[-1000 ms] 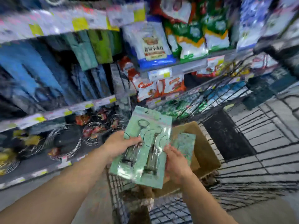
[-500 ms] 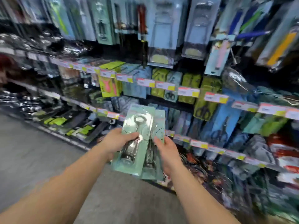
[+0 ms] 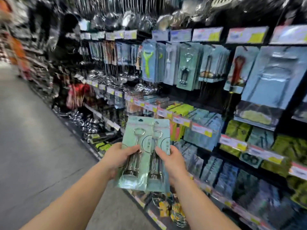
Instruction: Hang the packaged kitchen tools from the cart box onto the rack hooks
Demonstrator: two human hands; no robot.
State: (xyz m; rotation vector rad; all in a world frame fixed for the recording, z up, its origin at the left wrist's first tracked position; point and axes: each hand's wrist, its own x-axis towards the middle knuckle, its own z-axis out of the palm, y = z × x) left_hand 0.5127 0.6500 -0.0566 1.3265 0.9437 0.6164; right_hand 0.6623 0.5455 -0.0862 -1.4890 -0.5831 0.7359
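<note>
Left hand: the left hand (image 3: 120, 159) is in the lower middle of the picture. Its thumb and fingers are curled tight on the left pale green card pack with a shiny metal bottle opener (image 3: 134, 152).
Right hand: the right hand (image 3: 172, 161) is just beside it. Its thumb and fingers pinch the right pale green card pack with a metal opener (image 3: 158, 156).
Packs: they stand upright, side by side, with edges overlapping.
Rack: the dark store rack with hanging packs (image 3: 187, 67) fills the right and top.
Floor: the grey floor (image 3: 33, 138) is on the left.
</note>
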